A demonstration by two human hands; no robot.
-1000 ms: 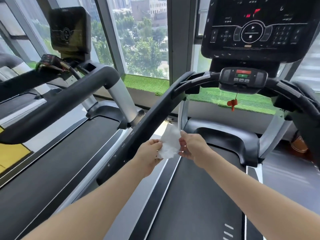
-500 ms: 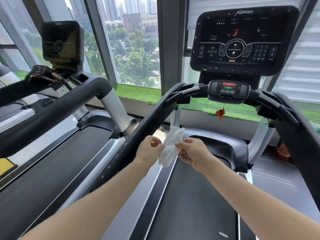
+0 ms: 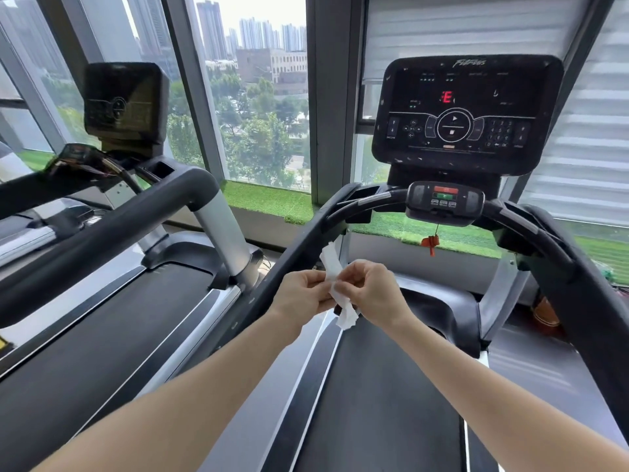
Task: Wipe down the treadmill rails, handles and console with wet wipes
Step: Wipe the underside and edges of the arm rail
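I stand on a treadmill whose black console [image 3: 466, 114] shows a red letter. A small control pod [image 3: 444, 202] sits on the curved front handle below it. The black left rail [image 3: 292, 264] slopes down toward me, and the right rail [image 3: 578, 287] runs along the right edge. Both hands meet over the belt [image 3: 374, 403], just right of the left rail. My left hand [image 3: 301, 292] and my right hand [image 3: 371, 292] pinch a white wet wipe [image 3: 335, 277], which is bunched into a narrow upright strip between them.
A second treadmill [image 3: 112, 216] with its own console [image 3: 124, 102] stands close on the left. Large windows and a strip of green artificial turf [image 3: 269, 201] lie ahead. A red safety clip [image 3: 430, 241] hangs under the control pod. A brown shoe [image 3: 544, 311] sits at right.
My view has tilted upward, bringing the whole console into sight. The wipe has gone from a loose sheet to a narrow bunched strip between my hands.
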